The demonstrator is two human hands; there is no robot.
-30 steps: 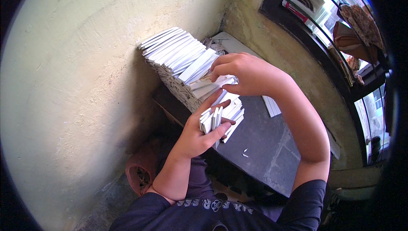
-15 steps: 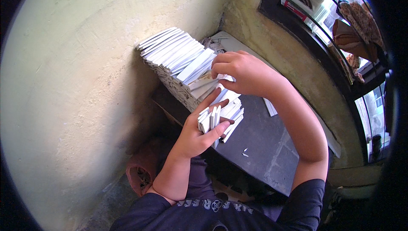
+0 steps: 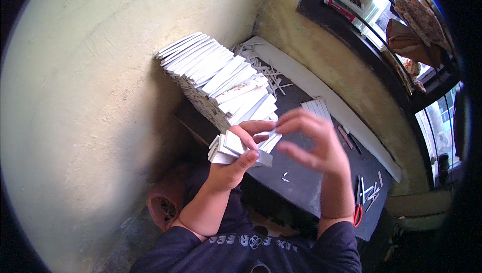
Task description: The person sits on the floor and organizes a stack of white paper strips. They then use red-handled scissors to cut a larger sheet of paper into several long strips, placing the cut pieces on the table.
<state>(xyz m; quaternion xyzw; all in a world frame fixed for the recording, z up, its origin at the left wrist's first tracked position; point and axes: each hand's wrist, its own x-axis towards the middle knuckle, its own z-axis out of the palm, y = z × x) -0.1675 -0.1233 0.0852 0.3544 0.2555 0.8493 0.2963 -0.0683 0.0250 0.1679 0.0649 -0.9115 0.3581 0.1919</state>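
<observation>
At the middle of the frame the left hand [image 3: 236, 165] has its fingers clamped on a small bundle of white slats [image 3: 228, 148], just below the big fanned stack of slats [image 3: 216, 82] on the dark table [image 3: 306, 182]. The right hand [image 3: 314, 145] – blurred, fingers apart and curled – hovers just right of the bundle, and contact cannot be told.

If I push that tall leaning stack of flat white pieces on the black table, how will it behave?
The leaning stack of flat white pieces would probably slide apart, since its layers already fan sideways. Each piece looks thin, stiff and light; the left hand grips a bundle unbent.
</observation>
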